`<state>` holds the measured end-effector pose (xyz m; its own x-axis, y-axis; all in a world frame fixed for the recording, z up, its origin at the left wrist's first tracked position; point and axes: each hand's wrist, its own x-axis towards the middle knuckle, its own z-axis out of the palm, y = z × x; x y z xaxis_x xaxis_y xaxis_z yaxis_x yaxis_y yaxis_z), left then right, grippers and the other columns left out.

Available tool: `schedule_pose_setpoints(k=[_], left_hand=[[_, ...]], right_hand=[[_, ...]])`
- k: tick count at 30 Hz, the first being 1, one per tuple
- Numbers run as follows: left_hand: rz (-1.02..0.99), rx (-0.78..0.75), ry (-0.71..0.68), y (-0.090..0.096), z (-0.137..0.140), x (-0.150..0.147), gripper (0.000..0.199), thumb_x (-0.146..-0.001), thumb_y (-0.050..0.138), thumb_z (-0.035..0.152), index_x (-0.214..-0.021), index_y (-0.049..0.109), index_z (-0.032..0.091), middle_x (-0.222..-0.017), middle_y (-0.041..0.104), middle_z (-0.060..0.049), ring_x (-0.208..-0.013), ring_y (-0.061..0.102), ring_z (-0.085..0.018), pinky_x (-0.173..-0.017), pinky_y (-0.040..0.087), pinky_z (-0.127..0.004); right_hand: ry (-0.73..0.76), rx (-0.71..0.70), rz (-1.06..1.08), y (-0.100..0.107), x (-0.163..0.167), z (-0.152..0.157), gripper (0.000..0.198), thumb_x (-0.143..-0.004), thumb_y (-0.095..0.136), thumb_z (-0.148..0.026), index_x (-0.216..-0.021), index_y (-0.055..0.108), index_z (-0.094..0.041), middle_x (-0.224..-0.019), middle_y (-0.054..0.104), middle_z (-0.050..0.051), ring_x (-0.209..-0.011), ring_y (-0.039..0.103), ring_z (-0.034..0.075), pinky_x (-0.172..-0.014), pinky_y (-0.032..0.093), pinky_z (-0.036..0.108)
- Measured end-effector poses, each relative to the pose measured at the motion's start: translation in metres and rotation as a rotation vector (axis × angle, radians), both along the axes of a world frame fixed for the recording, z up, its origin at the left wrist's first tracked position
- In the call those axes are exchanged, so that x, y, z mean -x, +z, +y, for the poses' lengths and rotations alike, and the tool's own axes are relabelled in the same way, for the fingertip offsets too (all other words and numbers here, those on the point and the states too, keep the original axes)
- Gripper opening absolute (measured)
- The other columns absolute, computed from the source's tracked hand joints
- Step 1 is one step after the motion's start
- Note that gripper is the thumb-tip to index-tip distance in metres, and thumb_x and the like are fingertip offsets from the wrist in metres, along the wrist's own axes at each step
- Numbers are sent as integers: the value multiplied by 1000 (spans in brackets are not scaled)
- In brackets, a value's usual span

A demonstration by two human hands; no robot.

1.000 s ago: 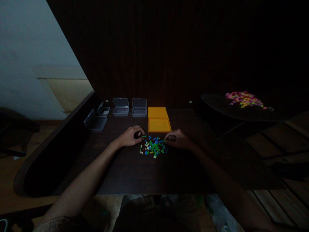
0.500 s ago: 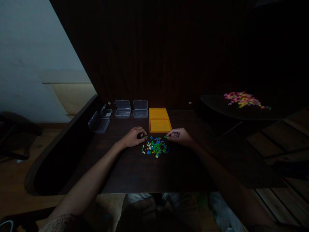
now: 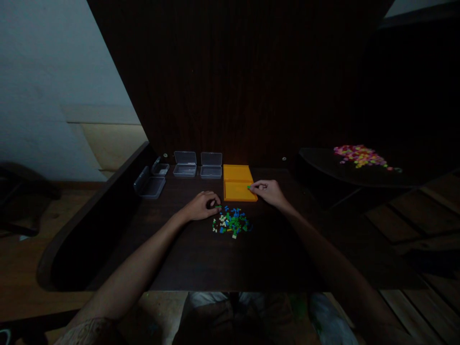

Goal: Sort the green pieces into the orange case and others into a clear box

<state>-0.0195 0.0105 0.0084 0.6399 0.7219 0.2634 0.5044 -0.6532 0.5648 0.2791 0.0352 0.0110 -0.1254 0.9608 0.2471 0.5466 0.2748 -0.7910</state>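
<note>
My right hand (image 3: 270, 191) pinches a small green toy brick (image 3: 249, 187) over the right part of the open yellow box (image 3: 225, 191). My left hand (image 3: 204, 205) rests on the table with curled fingers, and another small green brick (image 3: 218, 206) shows between its thumb and fingertip. Just right of and below that hand lies a loose pile of small bricks (image 3: 235, 222) in green, blue and cream, with a little yellow. The yellow box stands behind the pile with its lid laid back.
Several clear plastic boxes with raised lids, one of them a clear box (image 3: 211, 171) beside the yellow one, stand at the back left. A raised side panel (image 3: 89, 230) bounds the table at left. Pink and yellow beads (image 3: 361, 156) lie on a dark surface at right.
My right hand has moved from beside the pile up and over the yellow box, carrying the green brick. My left hand stays almost in place. The view has shifted slightly.
</note>
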Motion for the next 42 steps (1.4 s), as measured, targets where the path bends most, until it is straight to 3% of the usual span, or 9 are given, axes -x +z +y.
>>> schedule_pose_setpoints(k=[6,12,17,21,27,32,37,42], left_hand=[[11,7,6,0,-1,0,16,-82,65,32,-89,64,17,-73,55,1,-71,56,-15,-74,43,-28],[12,18,13,2,-2,-1,16,-82,65,32,-90,64,18,-73,56,1,-71,56,-15,-74,43,-29],[2,16,4,3,-2,0,15,-82,65,32,-89,64,18,-72,55,2,-70,56,-15,-74,43,-29],[2,24,0,3,-2,0,16,-83,64,31,-90,64,18,-72,55,1,-71,55,-15,-73,43,-29],[9,19,15,3,-3,0,16,-83,64,32,-90,65,18,-73,56,1,-71,56,-15,-75,44,-29],[12,18,10,3,-3,0,16,-83,64,32,-90,64,18,-73,56,1,-72,56,-15,-75,44,-30],[7,13,-2,3,-2,1,15,-83,65,31,-91,65,18,-72,55,2,-69,56,-15,-74,43,-29],[0,2,-21,2,-2,2,13,-83,64,29,-91,65,18,-72,56,1,-69,56,-15,-73,43,-29]], right_hand=[[-37,-114,-263,8,11,17,23,-76,64,-31,-78,78,-14,-58,65,3,-52,51,12,-51,35,23],[-81,-68,-472,11,14,21,20,-78,65,-25,-86,80,-15,-73,73,8,-62,61,18,-57,38,26],[-79,-55,-538,8,13,21,19,-78,65,-25,-87,81,-19,-74,74,6,-61,62,17,-56,40,25],[-83,-53,-528,7,12,20,21,-78,65,-24,-90,81,-19,-73,74,6,-61,62,17,-58,41,26],[49,-52,-480,6,8,19,24,-78,61,-18,-92,81,-19,-73,74,5,-59,60,16,-59,42,26],[44,-59,-466,5,6,19,24,-79,59,-22,-90,81,-19,-66,71,4,-56,57,15,-56,38,25],[23,-64,-328,12,1,14,32,-80,58,-28,-99,79,-13,-60,63,2,-52,49,13,-53,34,25],[-2,-74,-193,20,-7,6,34,-79,57,-33,-97,78,-13,-52,49,-2,-51,40,12,-51,30,25]])
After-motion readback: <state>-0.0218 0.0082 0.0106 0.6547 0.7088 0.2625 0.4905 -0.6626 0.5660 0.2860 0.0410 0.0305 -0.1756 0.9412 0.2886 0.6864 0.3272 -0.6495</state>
